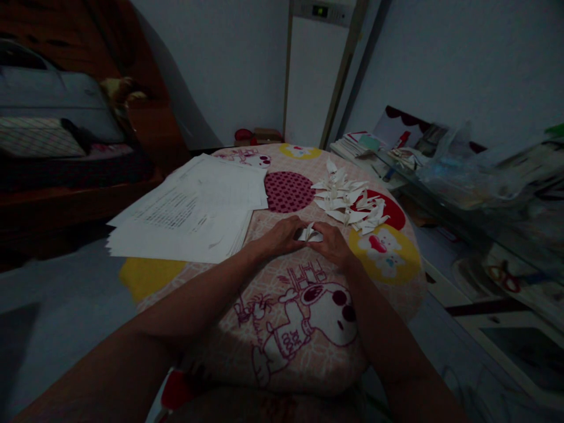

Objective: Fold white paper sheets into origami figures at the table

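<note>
Between my two hands is a small white folded-paper piece [310, 234], low over the cloth-covered round table [282, 258]. My left hand [284, 235] pinches its left side with the fingertips. On the other side my right hand [332, 242] grips the right edge, thumb and fingers close together. Just beyond my right hand lies a heap of white folded paper cranes [343, 197]. To the left, a fanned stack of printed paper sheets [189, 205] rests on the cloth, close to my left forearm. The fingertips partly cover the folded piece.
Along the right wall a glass-topped cabinet [458, 235] carries plastic bags [476, 167], papers and small items. A wooden bench [154, 126] with a grey bag [57, 100] stands at the left. A tall white appliance [315, 76] is in the corner.
</note>
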{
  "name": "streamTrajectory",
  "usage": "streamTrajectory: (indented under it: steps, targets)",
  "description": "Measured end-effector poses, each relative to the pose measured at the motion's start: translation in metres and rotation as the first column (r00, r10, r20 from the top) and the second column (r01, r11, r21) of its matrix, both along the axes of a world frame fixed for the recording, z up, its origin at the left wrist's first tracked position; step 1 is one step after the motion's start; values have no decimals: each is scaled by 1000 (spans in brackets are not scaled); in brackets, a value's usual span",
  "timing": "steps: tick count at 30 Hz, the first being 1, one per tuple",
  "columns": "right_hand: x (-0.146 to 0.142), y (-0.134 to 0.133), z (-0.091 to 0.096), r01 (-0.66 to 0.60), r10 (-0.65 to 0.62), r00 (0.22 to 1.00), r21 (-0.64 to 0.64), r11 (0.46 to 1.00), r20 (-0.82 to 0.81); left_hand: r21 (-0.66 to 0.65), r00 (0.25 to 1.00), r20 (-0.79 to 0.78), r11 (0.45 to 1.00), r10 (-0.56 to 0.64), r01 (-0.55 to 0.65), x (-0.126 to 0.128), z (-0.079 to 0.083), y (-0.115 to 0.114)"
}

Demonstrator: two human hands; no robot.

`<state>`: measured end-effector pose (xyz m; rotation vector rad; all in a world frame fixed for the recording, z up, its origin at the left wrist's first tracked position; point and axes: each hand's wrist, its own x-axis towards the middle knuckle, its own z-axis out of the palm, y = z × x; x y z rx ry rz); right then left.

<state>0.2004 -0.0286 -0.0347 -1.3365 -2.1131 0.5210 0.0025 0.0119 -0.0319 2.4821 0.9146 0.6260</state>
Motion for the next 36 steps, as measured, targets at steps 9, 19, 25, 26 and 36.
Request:
streamTrajectory:
  steps: [9,19,25,26,36]
  targets:
    - [-1,-1,3,36,-36,999,1,999,32,1,1000,-21,1000,3,-3,-1,-2,1]
    - [-4,-3,4,66,-66,998,-23,998,10,22,999,-53,1000,11,-10,-3,1,0]
    - [-6,-3,4,51,-57,994,-69,996,-90,50,998,-60,999,-10,13,-5,2,0]
    - [-6,-3,4,56,-65,992,-81,995,-107,57,998,-61,998,-9,13,-5,2,0]
    - [-12,-6,7,30,-41,986,-70,997,-161,66,999,-52,998,1,3,-5,3,-1]
